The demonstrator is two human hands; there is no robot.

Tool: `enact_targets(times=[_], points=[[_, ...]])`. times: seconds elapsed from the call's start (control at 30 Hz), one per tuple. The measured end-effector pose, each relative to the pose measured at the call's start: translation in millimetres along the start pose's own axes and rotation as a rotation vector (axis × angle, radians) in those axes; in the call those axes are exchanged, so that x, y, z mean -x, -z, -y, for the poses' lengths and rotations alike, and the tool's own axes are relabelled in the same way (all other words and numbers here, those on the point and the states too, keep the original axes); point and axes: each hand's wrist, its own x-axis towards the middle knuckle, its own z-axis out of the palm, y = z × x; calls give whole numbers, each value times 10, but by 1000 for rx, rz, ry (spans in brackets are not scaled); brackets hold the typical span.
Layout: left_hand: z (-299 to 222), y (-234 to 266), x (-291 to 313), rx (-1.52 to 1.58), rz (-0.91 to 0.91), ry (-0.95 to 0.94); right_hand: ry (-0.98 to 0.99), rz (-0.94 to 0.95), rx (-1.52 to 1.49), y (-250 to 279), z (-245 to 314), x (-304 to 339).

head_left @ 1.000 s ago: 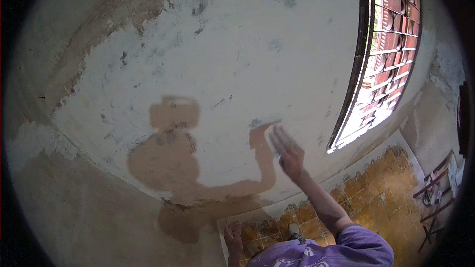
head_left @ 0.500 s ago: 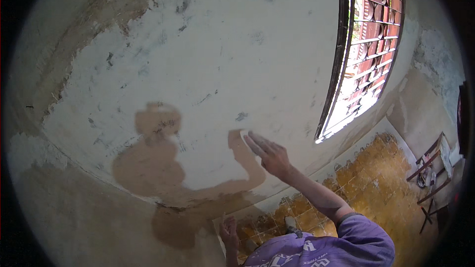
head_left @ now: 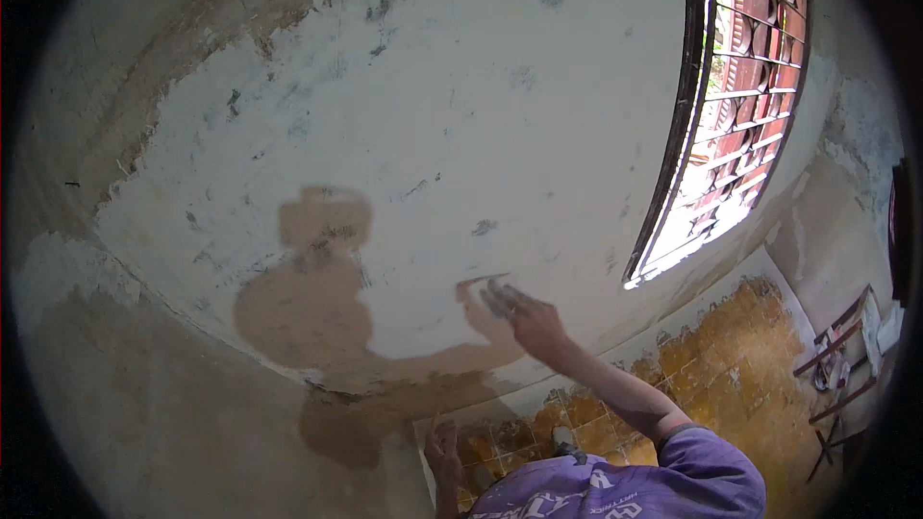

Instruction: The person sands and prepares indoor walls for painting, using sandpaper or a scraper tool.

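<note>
My right hand reaches up to the pale, patchy wall and is closed on a flat white piece. The fingers press the piece at the wall's surface; its exact kind is not clear. Its edge throws a thin dark shadow on the wall. Low in front of my body, beside the lower wall, is my left hand. Its fingers look curled, and anything inside them cannot be made out. Grey scuffs mark the wall above my right hand.
A barred window with a dark frame lets in bright light at upper right. Worn yellow floor tiles stretch below, edged by a pale strip. A wooden-framed stand with things on it is at far right. Bare brown plaster lies at lower left.
My right hand has moved slightly downward along the wall, and the white piece now shows flatter, with a thin shadow above it. The view has shifted a little. My left hand stays low.
</note>
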Motion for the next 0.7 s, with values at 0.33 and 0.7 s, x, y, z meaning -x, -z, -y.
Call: enact_targets(times=[0.33, 0.7], points=[[313, -27, 9, 6, -7, 19, -154, -616, 186, 1147, -340, -863], [520, 164, 188, 22, -137, 11, -3, -396, -249, 562, 160, -461]])
